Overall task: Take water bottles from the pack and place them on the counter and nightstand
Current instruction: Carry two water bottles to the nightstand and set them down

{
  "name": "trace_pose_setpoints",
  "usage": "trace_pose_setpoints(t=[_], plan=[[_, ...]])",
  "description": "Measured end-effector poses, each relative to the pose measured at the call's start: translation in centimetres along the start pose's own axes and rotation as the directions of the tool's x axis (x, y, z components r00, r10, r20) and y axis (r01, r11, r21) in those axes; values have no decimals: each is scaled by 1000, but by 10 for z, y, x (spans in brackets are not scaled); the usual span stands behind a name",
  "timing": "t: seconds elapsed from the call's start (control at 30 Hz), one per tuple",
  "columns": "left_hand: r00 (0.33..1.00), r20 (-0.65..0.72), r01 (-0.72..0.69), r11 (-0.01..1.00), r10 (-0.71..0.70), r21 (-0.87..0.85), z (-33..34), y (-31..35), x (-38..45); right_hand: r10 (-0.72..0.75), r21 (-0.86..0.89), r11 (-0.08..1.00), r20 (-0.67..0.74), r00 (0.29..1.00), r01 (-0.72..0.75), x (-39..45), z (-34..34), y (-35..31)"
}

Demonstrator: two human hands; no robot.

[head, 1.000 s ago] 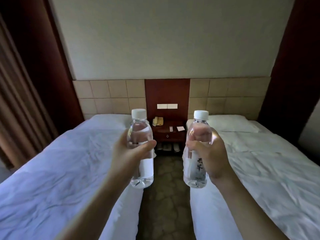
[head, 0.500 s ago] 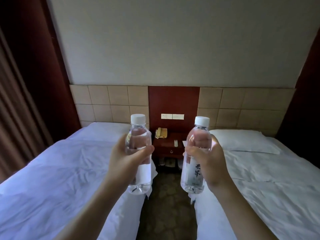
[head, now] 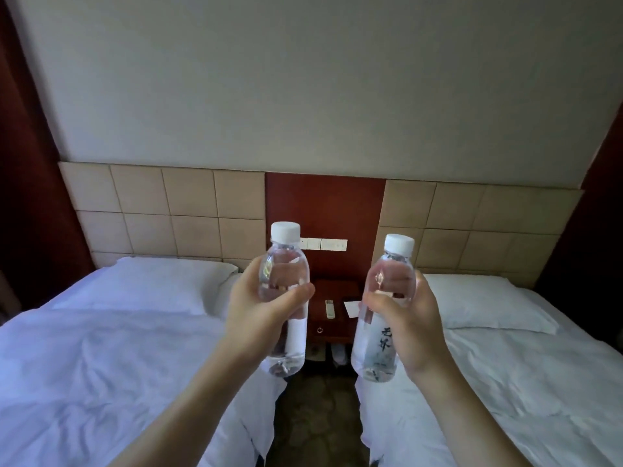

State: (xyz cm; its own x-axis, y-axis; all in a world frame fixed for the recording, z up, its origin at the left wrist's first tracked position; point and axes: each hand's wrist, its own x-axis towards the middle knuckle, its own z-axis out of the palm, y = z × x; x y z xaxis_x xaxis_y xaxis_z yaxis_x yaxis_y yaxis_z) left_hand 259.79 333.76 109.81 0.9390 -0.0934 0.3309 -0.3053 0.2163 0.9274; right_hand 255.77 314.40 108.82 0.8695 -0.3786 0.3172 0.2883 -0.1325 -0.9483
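We hold two clear water bottles out in front of us, both upright with white caps on top. Our left hand (head: pixel 261 315) is wrapped around the middle of the left bottle (head: pixel 285 298), thumb across its near face. Our right hand (head: pixel 409 323) clasps the right bottle (head: pixel 384 318) the same way; this one shows a pale label with dark characters on its lower half. The two bottles are apart, with a gap between them, raised over the aisle between the two beds.

Through that gap, at the far end of the aisle, we see the dark wooden nightstand (head: pixel 332 326) against a red-brown wall panel. A small white remote (head: pixel 330 309) and a white card (head: pixel 351 309) lie on its top. The left bed (head: pixel 101 348) and the right bed (head: pixel 522 382) both carry white sheets, each with a white pillow at the far end.
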Motion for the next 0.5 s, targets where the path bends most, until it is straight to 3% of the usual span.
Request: trace_pose_setpoints(t=[0.27,0.5], plan=[[998,61,22,999,-24,35,29,-56,151,25,9,1000,-70,997,-25,142,11,54],[999,46,5,995,-9,98,72,-131,280,3,0,1000,-23,1000,-3,288,9,122]])
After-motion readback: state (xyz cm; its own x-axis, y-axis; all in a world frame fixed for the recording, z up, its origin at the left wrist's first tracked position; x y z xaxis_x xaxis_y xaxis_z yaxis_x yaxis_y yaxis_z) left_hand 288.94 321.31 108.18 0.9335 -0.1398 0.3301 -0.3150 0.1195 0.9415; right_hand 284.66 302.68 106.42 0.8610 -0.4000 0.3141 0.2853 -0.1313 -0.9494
